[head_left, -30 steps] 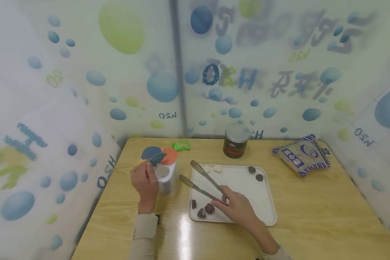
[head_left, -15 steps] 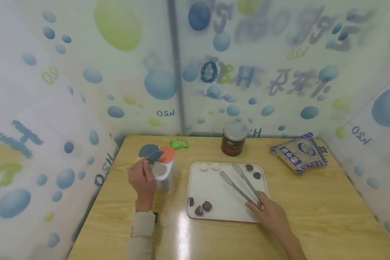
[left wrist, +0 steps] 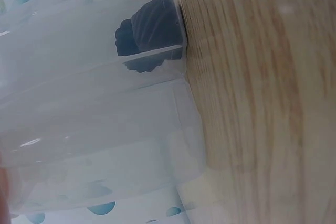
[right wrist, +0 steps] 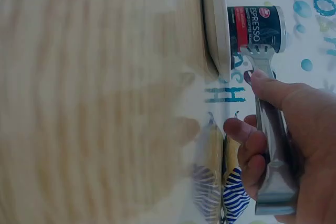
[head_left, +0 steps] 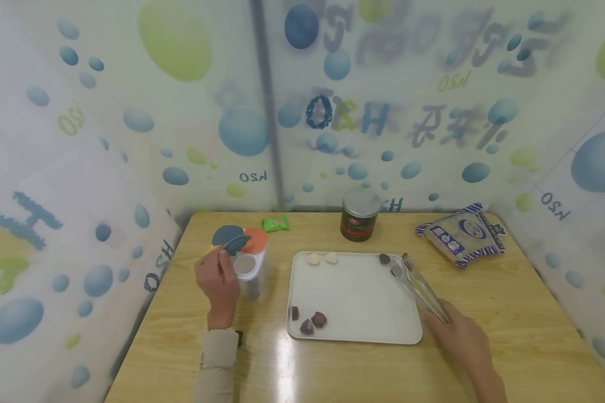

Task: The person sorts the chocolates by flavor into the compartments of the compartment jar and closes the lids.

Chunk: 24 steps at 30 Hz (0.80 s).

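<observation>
My left hand pinches the raised dark teal lid of a clear compartment container. Dark shell-shaped pieces lie in one compartment, as the left wrist view shows; the compartment under the raised lid stands open. My right hand grips metal tongs, their two arms apart. The tong heads are over the far right corner of the white tray, beside a dark piece; the tongs hide the second dark piece there. Whether they touch it, I cannot tell.
On the tray are two cream pieces at the far left and several brown chocolates at the near left. Behind stand an espresso can and a green packet. A blue-striped bag lies at the right.
My right hand has carried the tongs rightward from the tray's left side to its far right corner. The left hand keeps holding the lid up; the view has shifted slightly.
</observation>
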{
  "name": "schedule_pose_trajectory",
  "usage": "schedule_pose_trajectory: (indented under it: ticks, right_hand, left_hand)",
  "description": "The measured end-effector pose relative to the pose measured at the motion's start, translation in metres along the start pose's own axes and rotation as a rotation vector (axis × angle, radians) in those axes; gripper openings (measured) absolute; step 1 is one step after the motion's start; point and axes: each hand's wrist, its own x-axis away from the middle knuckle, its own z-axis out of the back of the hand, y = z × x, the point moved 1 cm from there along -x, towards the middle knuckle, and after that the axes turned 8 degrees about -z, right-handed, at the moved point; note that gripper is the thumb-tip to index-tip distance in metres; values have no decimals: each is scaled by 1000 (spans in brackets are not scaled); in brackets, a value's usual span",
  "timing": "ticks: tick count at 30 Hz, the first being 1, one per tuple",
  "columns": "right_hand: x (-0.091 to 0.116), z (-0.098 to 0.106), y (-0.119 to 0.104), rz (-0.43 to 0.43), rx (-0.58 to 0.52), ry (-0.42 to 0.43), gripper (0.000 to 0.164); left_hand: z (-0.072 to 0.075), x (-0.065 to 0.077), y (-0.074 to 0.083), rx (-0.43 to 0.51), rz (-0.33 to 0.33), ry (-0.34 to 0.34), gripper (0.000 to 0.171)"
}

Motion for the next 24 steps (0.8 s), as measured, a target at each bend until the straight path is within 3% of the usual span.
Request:
schedule_pose_trajectory:
  ticks: [10,24]
  right_hand:
    - [-1,10,0,53,32,-6,82]
    - [-5,1,-5,115,16,20,70]
  left_hand:
    - [0,-1,2,10,13,-16,24]
    - [0,-2,3,-5,10,-9,27]
